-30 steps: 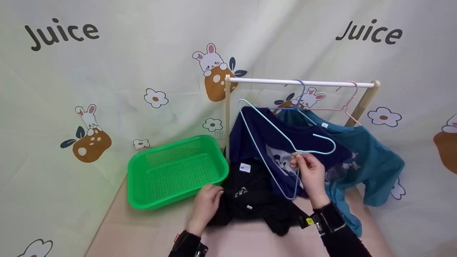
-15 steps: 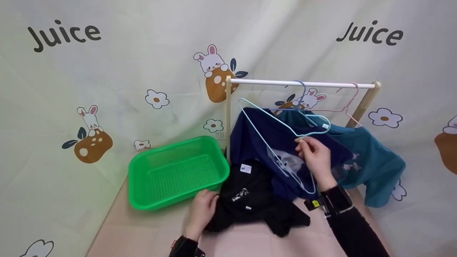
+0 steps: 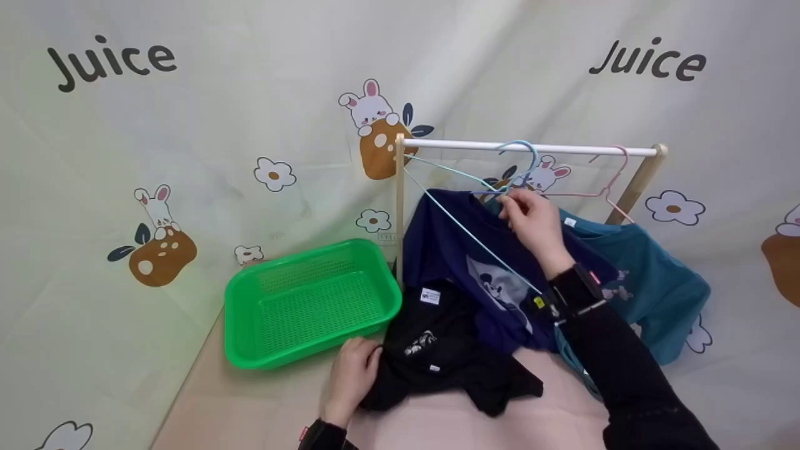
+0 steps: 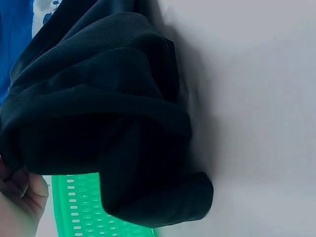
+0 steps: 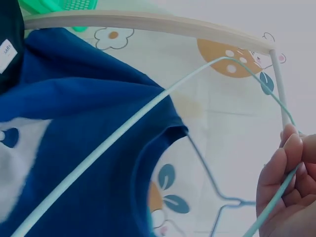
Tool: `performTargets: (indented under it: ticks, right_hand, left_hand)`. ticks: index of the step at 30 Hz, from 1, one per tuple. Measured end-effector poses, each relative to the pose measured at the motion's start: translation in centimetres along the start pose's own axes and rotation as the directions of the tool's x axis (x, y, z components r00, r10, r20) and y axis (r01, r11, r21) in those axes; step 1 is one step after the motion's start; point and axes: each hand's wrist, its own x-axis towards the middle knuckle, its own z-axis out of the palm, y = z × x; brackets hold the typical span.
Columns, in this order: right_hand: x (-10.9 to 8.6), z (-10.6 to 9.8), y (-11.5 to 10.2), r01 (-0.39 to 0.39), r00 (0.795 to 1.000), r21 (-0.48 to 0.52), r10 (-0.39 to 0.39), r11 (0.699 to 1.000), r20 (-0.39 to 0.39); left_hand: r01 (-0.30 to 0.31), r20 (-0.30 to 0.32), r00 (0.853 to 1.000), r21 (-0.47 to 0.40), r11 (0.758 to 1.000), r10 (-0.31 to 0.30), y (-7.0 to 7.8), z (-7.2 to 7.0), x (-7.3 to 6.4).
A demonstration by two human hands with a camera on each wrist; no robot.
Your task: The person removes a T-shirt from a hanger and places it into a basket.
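My right hand point(image 3: 531, 225) pinches a light mint-blue wire hanger point(image 5: 101, 151) near its neck. The hanger's hook is up at the white rod point(image 3: 575, 149) and overlaps the purple-blue hanger's hook there; whether it sits over the rod I cannot tell. Nothing hangs on the mint hanger, which crosses in front of a navy T-shirt point(image 3: 450, 244) with a panda-like print. Down on the table, my left hand point(image 3: 355, 375) pinches the left edge of a black T-shirt point(image 3: 456, 375). Part of that hand is hidden by black cloth in the left wrist view.
A green perforated basket point(image 3: 232, 325) stands left of the black T-shirt. Wooden posts point(image 3: 640, 181) carry the rod. On the right, a teal shirt point(image 3: 669, 275) hangs from a pink hanger point(image 3: 572, 194). Behind is a printed curtain point(image 3: 269, 94).
My right hand has risen with the mint hanger from in front of the navy T-shirt to the rod, its hook now at rod height. The left hand stays on the black T-shirt.
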Motion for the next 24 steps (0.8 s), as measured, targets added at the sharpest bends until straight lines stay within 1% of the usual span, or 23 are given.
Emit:
performTargets:
  ticks: [3, 7, 12, 16, 19, 24]
  right_hand:
    - [1.0, 0.4, -0.9, 0.0, 1.0, -0.083, 0.001, 0.997, 0.008]
    - [2.0, 1.1, -1.4, 0.005, 1.0, -0.16, -0.004, 0.987, 0.006]
    - [2.8, 1.9, -1.3, 0.021, 1.0, -0.213, -0.018, 0.977, 0.016]
    - [3.1, 2.5, -1.1, 0.011, 0.999, -0.246, -0.001, 0.969, 0.04]
    - [3.3, 2.9, -1.0, 0.0, 0.998, -0.272, 0.015, 0.962, 0.055]
    - [3.5, 3.3, -1.1, -0.007, 0.997, -0.291, 0.028, 0.957, 0.069]
  left_hand:
    - [0.011, 0.005, 1.0, 0.005, 1.0, -0.011, 0.0, 0.0, -0.1]
    - [0.026, 0.018, 0.999, 0.018, 1.0, -0.026, 0.0, 0.1, -0.4]
    - [0.033, 0.026, 0.999, 0.03, 0.999, -0.034, -0.1, 0.2, -0.8]
    - [0.049, 0.039, 0.998, 0.04, 0.998, -0.051, -0.1, 0.3, -0.9]
    - [0.079, 0.078, 0.993, 0.048, 0.996, -0.083, 0.1, 0.2, -0.9]
    - [0.132, 0.164, 0.976, 0.068, 0.989, -0.141, 0.5, 0.3, -0.9]
